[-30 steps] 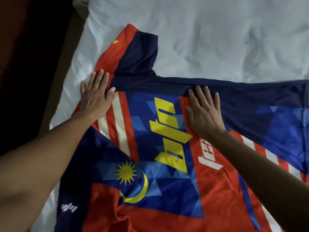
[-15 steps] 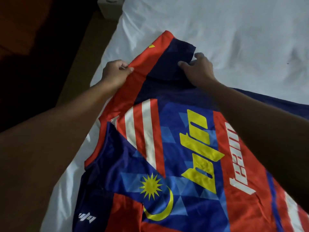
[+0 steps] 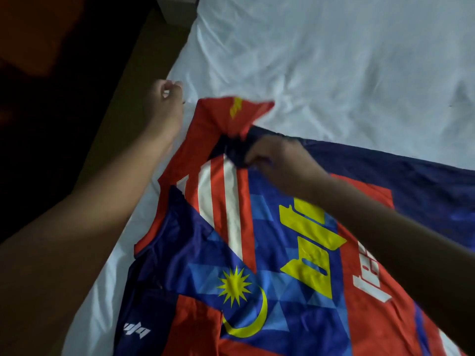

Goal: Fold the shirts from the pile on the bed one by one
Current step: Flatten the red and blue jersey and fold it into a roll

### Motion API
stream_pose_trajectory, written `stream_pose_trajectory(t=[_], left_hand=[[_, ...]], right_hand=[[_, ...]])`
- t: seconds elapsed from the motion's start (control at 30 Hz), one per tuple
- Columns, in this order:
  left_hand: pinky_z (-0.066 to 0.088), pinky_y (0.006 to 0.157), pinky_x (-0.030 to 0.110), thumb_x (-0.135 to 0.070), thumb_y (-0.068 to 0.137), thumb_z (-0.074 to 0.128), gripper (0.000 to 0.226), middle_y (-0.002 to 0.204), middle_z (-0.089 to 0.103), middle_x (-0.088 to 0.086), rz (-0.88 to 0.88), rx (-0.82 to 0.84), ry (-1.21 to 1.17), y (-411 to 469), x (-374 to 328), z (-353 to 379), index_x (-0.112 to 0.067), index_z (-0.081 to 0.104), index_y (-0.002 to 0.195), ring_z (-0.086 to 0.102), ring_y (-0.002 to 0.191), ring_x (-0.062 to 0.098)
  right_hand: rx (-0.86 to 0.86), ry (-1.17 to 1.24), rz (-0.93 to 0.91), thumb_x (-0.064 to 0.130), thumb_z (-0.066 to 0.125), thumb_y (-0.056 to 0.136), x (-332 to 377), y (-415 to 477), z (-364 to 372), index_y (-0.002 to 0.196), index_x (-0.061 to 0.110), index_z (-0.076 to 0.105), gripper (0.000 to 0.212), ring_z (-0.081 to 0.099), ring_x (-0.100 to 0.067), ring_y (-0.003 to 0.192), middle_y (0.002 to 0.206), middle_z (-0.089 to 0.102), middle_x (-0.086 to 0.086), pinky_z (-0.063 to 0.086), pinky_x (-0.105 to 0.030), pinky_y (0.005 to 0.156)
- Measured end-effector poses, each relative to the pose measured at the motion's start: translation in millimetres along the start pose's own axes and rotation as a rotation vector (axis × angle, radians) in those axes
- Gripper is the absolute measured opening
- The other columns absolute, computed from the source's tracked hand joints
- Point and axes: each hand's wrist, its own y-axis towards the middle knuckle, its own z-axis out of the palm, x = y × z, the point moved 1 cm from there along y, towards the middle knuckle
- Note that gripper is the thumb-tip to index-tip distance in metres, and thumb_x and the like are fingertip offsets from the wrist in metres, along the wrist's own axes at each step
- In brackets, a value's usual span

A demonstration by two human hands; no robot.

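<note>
1. Head view, the only one here: the shirt (image 3: pixel 270 253) lies flat on the bed (image 3: pixel 334 60), close to the bed's left edge, and its body runs off to the right and toward the person. The print reads sideways, so I'd say it lies across the view rather than pointing away
2. The bit that matters is the sleeve (image 3: pixel 231 116) at the far left corner. Its red end stands up off the sheet and points away from the person, and the navy part below it is bunched
3. The right hand (image 3: pixel 280 160) is the one on it. Its fingers (image 3: pixel 253 160) are pinched together on the dark cloth at the sleeve's root, right above the red and white stripes (image 3: pixel 226 201)
4. The left hand (image 3: pixel 167 98) hangs just left of the sleeve, apart from the cloth as far as I can see. Its fingers are curled, but it's blurry and I can't tell whether they hold anything
5. My guess at the step: tucking that sleeve in. From the pinch, the sleeve lies up and to the left, so the fold would come back toward the person over the stripes, with the right hand leading since it's nearer
6. One risk: it looks like slippery jersey cloth and could slide out of the fold
</note>
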Motion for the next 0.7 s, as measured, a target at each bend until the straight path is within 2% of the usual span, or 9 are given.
stream_pose_trajectory(t=[0.07,0.13,0.2,0.27,0.37,0.47,0.5,0.6,0.7], left_hand=[[0.045,0.069,0.013,-0.037,0.103,0.051,0.029,0.117,0.066,-0.004,0.091,0.025,0.092,-15.7,-1.6,-7.4,-0.022,0.061,0.126,0.064,0.101,0.008],[0.046,0.072,0.016,-0.038,0.101,0.055,0.029,0.118,0.063,-0.005,0.224,0.090,0.230,-33.7,-0.5,-7.0,-0.024,0.061,0.126,0.062,0.101,0.008],[0.052,0.082,0.025,-0.042,0.099,0.059,0.034,0.119,0.060,-0.004,0.343,0.190,0.310,-50.7,3.6,5.0,-0.024,0.059,0.128,0.061,0.103,0.011],[0.049,0.096,0.035,-0.050,0.094,0.064,0.047,0.124,0.056,-0.002,0.452,0.302,0.425,-65.3,8.9,22.4,-0.026,0.057,0.133,0.057,0.112,0.015],[0.041,0.105,0.046,-0.072,0.081,0.064,0.072,0.132,0.053,-0.002,0.720,0.486,0.662,-94.2,17.3,47.2,-0.029,0.055,0.139,0.051,0.124,0.021],[0.042,0.098,0.045,-0.086,0.069,0.057,0.092,0.132,0.054,0.000,0.856,0.572,0.861,-124.5,37.7,67.5,-0.026,0.056,0.139,0.051,0.121,0.025],[0.042,0.093,0.045,-0.079,0.069,0.061,0.086,0.128,0.055,0.001,0.868,0.550,0.915,-132.4,42.8,71.5,-0.024,0.057,0.135,0.052,0.117,0.027],[0.043,0.076,0.045,-0.034,0.070,0.066,0.046,0.103,0.058,0.006,0.911,0.420,0.885,-143.7,40.0,72.5,-0.016,0.062,0.112,0.059,0.097,0.035],[0.047,0.068,0.046,-0.010,0.065,0.060,0.032,0.089,0.059,0.007,0.827,0.370,0.777,-146.9,36.1,59.4,-0.015,0.063,0.097,0.060,0.084,0.037]], right_hand=[[0.031,-0.083,-0.062,0.003,0.061,0.077,-0.6,-33.7,10.0,0.095,0.020,0.078,0.030,0.067,-0.021,0.094,0.097,0.073,0.004,0.045,-0.037,0.097],[-0.050,-0.073,-0.005,-0.002,0.064,0.076,-9.0,-57.1,6.6,0.101,0.020,0.077,0.036,0.064,-0.019,0.105,0.106,0.073,0.005,0.036,-0.032,0.103],[-0.200,-0.094,0.083,-0.004,0.062,0.072,-24.0,-71.4,-6.8,0.108,0.016,0.075,0.044,0.061,-0.022,0.112,0.113,0.071,0.001,0.039,-0.033,0.103],[-0.273,-0.243,0.217,0.002,0.057,0.067,-49.9,-79.3,-18.9,0.121,0.015,0.069,0.057,0.058,-0.032,0.117,0.122,0.066,-0.006,0.042,-0.043,0.104],[-0.221,-0.445,0.372,0.012,0.054,0.069,-90.9,-87.6,-34.7,0.133,0.013,0.060,0.064,0.054,-0.041,0.118,0.128,0.060,-0.012,0.040,-0.053,0.105],[-0.125,-0.535,0.448,0.023,0.056,0.083,-114.6,-93.5,-55.0,0.132,0.015,0.061,0.051,0.053,-0.043,0.112,0.120,0.061,-0.016,0.036,-0.052,0.103],[-0.085,-0.560,0.464,0.023,0.060,0.085,-119.6,-96.1,-63.7,0.130,0.016,0.062,0.046,0.053,-0.042,0.111,0.117,0.061,-0.016,0.036,-0.051,0.101],[0.016,-0.613,0.509,0.015,0.063,0.082,-130.6,-115.0,-90.7,0.117,0.020,0.063,0.036,0.056,-0.038,0.107,0.109,0.066,-0.012,0.036,-0.049,0.098],[0.021,-0.682,0.509,0.014,0.059,0.075,-142.9,-153.0,-114.4,0.107,0.019,0.066,0.034,0.058,-0.038,0.099,0.101,0.067,-0.010,0.037,-0.048,0.093]])
